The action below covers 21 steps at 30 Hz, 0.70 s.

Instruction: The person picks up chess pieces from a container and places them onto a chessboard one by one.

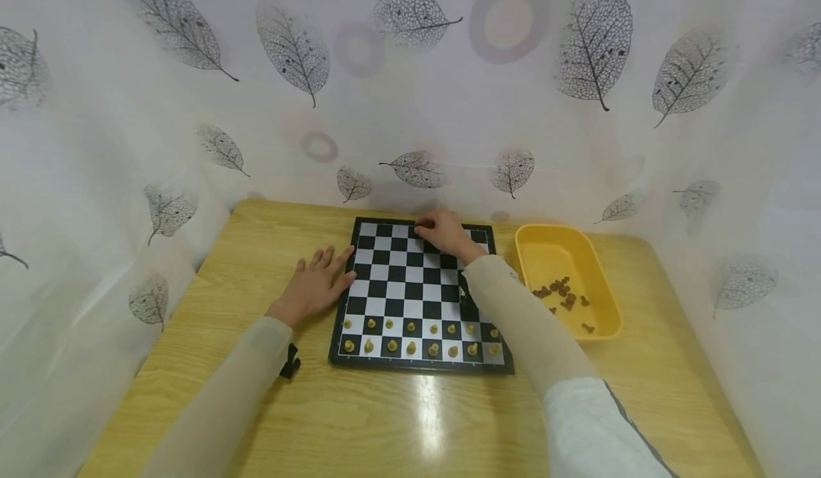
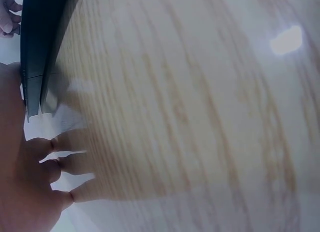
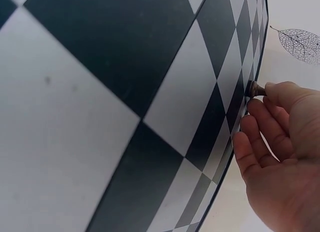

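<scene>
Two rows of yellow chess pieces (image 1: 411,347) sit on the near side of the chessboard (image 1: 423,367), on the wooden surface (image 1: 359,421). The left hand (image 1: 314,286), fingers spread apart, rests at the board's left edge. To the right, a yellow tub (image 1: 551,253) holds brown chess pieces (image 1: 569,301). Farther off, the right hand (image 1: 444,232) pinches a dark chess piece (image 3: 256,89) at the board's far edge.

On my feed I see a black-and-white checkered board (image 1: 396,273), gold pieces (image 1: 392,346), brown pieces (image 1: 569,301), a yellow tray (image 1: 551,257) and a white, grey-leaf-patterned backdrop (image 1: 442,118).
</scene>
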Available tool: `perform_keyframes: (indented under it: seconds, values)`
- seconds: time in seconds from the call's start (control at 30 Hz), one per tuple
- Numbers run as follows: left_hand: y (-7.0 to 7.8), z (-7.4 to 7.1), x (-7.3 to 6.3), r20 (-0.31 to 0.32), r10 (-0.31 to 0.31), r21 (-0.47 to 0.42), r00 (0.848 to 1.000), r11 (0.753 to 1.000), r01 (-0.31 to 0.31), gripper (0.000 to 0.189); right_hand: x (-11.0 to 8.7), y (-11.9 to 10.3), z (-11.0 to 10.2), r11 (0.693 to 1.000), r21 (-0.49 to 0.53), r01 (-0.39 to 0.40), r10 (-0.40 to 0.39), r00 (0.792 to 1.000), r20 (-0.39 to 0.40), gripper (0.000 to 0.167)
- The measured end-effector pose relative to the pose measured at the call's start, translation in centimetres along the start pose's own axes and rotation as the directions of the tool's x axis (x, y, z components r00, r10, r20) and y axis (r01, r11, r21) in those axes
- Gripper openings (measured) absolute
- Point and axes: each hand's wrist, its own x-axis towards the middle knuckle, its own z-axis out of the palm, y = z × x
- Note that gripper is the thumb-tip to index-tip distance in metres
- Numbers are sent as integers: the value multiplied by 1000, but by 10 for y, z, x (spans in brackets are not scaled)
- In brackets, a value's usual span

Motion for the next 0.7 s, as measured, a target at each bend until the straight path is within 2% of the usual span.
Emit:
perform_keyframes:
  seconds: [0.3, 0.47, 0.7]
  values:
    - [0, 0, 0, 4, -9, 11, 1000, 1000, 9, 71, -5, -4, -7, 1000, 20, 2, -3, 1000, 21, 35]
    - [0, -1, 1, 6, -5, 20, 1000, 1000, 5, 71, -11, -1, -15, 998, 64, -17, 16, 1000, 19, 39]
    - [-1, 0, 2, 8, 0, 28, 1000, 1000, 0, 70, -23, 3, -31, 995, 101, -2, 6, 999, -41, 41]
